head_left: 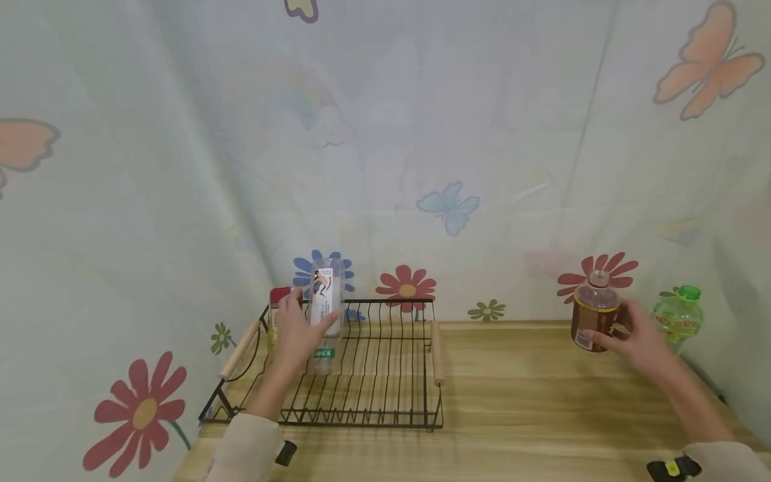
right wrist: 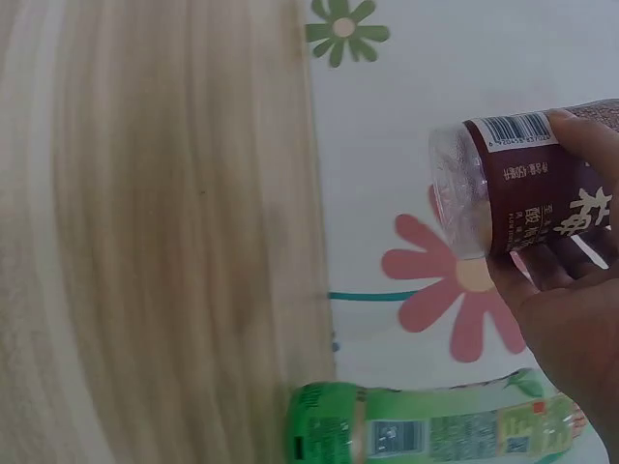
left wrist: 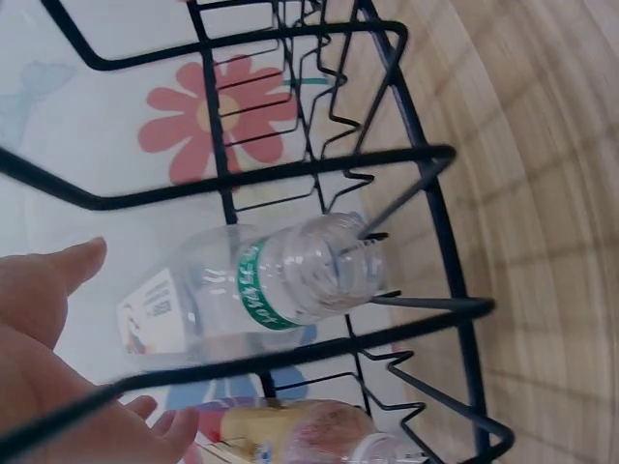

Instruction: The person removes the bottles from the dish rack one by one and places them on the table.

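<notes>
My left hand (head_left: 299, 329) is at the dish rack with thumb and fingers spread around a clear plastic bottle (head_left: 327, 301). That bottle stands upside down, its neck among the wires, with a white label and a green band. In the left wrist view the left hand (left wrist: 73, 362) does not close on the bottle (left wrist: 208, 290). Behind those fingers is another bottle (left wrist: 290, 430) with a red and yellow label. Over the right side of the table, my right hand (head_left: 644, 340) grips a bottle with a dark maroon label (head_left: 593, 318), held above the tabletop, neck up.
The black wire rack (head_left: 385, 424) with wooden handles (head_left: 437, 353) sits on the left of the wooden table (head_left: 512, 415). A green-capped bottle (head_left: 677, 318) stands at the right, beyond my right hand. A flower-and-butterfly curtain (head_left: 512, 120) hangs behind the table.
</notes>
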Demonstrator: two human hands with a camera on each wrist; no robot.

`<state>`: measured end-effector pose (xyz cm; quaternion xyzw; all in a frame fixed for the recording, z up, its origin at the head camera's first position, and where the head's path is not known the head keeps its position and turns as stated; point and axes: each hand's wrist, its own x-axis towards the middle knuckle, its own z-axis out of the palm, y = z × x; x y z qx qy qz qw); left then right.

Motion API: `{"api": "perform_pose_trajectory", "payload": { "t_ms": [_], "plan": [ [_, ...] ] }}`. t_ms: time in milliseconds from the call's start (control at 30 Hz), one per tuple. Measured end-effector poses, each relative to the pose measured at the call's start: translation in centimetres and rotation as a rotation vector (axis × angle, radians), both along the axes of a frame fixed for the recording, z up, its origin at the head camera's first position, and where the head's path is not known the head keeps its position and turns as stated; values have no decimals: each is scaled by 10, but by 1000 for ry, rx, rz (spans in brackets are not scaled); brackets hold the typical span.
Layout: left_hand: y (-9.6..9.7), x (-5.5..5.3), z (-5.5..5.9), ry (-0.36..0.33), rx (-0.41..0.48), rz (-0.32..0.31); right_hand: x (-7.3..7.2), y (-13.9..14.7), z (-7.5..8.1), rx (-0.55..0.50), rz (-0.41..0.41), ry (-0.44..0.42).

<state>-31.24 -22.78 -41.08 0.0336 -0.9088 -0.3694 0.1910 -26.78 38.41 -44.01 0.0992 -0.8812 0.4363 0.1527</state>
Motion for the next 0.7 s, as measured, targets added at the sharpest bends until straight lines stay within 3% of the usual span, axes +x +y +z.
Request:
{"api": "perform_pose_trajectory", "payload": {
  "t_ms": [300,533,700],
  "plan": [
    [-7,-8,-13,-50,10,15,-8,10,-25,5,-22,-37],
    [-8,-11,-20,-116,38,-14,-8,19,-42,5,-53,-61],
    [-3,-15,-24,-119,6,-34,-5,27,-53,1,-66,-100]
  ]
}}
